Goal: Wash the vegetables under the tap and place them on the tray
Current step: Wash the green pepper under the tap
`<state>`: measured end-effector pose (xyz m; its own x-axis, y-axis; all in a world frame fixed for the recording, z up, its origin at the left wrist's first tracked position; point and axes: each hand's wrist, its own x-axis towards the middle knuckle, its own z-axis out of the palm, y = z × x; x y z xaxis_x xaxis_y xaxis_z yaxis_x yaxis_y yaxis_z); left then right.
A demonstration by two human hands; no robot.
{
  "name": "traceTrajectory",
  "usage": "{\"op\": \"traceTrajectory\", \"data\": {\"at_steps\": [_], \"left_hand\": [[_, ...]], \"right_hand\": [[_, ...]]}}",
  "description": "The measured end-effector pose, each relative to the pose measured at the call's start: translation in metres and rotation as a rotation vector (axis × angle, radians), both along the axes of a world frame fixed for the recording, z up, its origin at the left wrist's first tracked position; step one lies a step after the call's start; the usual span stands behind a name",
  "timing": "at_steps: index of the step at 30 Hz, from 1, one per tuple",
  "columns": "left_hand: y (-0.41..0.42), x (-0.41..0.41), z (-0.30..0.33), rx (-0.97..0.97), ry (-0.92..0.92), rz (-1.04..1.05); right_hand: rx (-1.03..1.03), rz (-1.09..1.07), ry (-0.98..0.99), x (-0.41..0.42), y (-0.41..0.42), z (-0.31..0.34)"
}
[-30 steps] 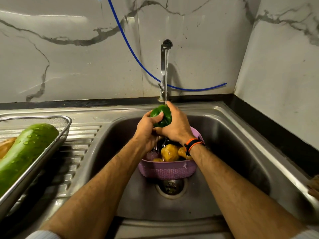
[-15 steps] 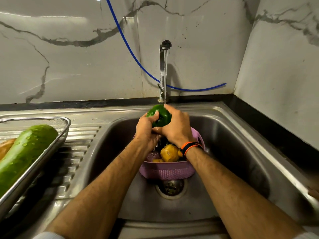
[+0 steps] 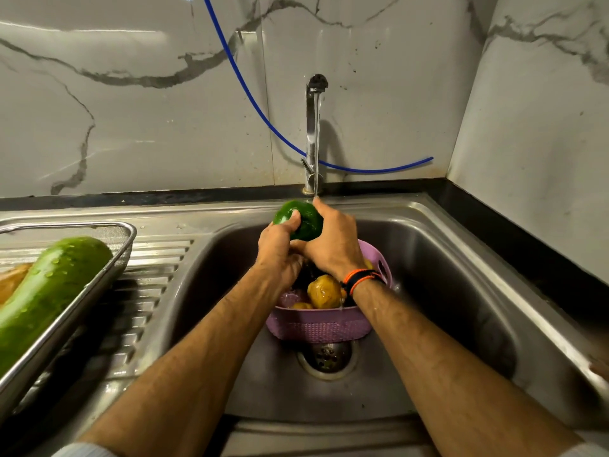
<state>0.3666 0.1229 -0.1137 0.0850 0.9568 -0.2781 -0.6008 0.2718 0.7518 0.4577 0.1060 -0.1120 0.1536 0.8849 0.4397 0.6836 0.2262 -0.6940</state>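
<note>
Brushed stainless-steel sink basin (image 3: 445, 291), ribbed drainboard to left. Rectangular steel mesh-walled tray (image 3: 82, 298) on drainboard, cut off by left edge. Long smooth green gourd (image 3: 49, 291) beaded with droplets lies in tray, lower end out of frame. Lilac perforated plastic colander (image 3: 319, 326) sits over drain, holding wet yellow pepper (image 3: 324, 291); other contents hidden under wrists. Chrome tap (image 3: 312, 136) running. Left hand (image 3: 280, 252) and right hand (image 3: 333, 242) both curl around glossy green bell pepper (image 3: 301, 219) under stream, above colander.
</note>
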Motion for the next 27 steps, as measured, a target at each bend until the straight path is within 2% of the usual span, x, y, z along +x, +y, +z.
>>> {"op": "traceTrajectory", "data": {"at_steps": [6, 13, 16, 20, 22, 25, 27], "left_hand": [[-0.0010, 0.0004, 0.0018, 0.001, -0.029, 0.026], [0.0010, -0.0057, 0.0016, 0.007, -0.132, -0.108], [0.0016, -0.0042, 0.0032, 0.044, -0.092, -0.138], [0.0060, 0.0015, -0.0032, 0.146, 0.078, -0.017], [0.0053, -0.0001, -0.0042, 0.159, 0.064, -0.029], [0.0013, -0.0034, -0.0026, 0.170, -0.002, -0.165], [0.0004, -0.0026, -0.0023, 0.165, -0.025, -0.160]], "right_hand": [[0.038, -0.053, 0.083, -0.0009, -0.0017, 0.0003], [-0.031, -0.038, 0.207, 0.0009, 0.0008, 0.0011], [-0.005, -0.047, 0.151, 0.0018, 0.0015, -0.0011], [0.022, -0.019, 0.020, -0.0010, -0.0002, -0.0039], [0.009, -0.001, 0.011, -0.0006, -0.0007, -0.0023], [-0.051, 0.049, -0.002, 0.0056, -0.0005, 0.0025], [-0.054, 0.052, -0.005, 0.0079, -0.0008, 0.0033]]}}
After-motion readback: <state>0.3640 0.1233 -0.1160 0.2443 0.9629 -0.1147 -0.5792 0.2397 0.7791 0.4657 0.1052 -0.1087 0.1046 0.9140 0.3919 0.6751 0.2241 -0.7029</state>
